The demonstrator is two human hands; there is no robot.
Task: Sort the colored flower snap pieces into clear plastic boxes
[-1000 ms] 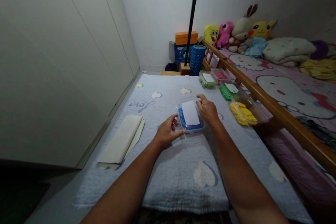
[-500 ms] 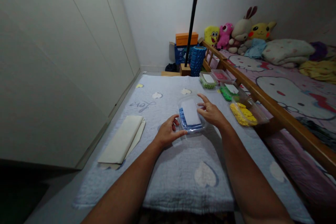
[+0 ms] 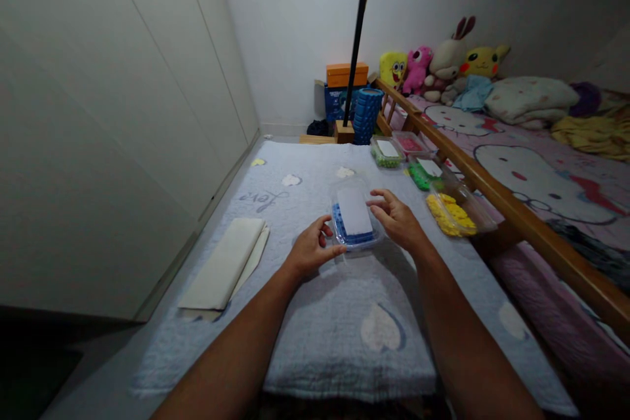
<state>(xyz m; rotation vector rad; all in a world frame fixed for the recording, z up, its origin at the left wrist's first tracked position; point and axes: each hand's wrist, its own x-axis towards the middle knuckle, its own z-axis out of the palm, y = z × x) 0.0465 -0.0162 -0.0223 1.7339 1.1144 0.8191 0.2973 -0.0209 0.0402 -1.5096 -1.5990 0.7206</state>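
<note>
A clear plastic container (image 3: 355,211) with small blue pieces and a white label on its lid rests on the cloth-covered table in front of me. My left hand (image 3: 312,248) grips its near left corner, thumb along the front edge and curled fingers at the side. At its right side hovers my right hand (image 3: 394,215), fingers bent and apart, holding nothing; whether a fingertip still touches the rim I cannot tell. Left of my hands lies a folded cream sheet (image 3: 224,266), seemingly paper or card.
Toward the right edge stand similar containers: yellow pieces (image 3: 453,213), green pieces (image 3: 424,172), light green pieces (image 3: 386,152) and pink pieces (image 3: 409,143). A wooden bed rail (image 3: 457,151) runs along the right. Behind the table rises a black pole (image 3: 355,46) beside a blue roller (image 3: 367,117).
My right hand has drawn slightly away from the container's right side. My left hand keeps its hold and the container stays in place. The whole view has shifted slightly.
</note>
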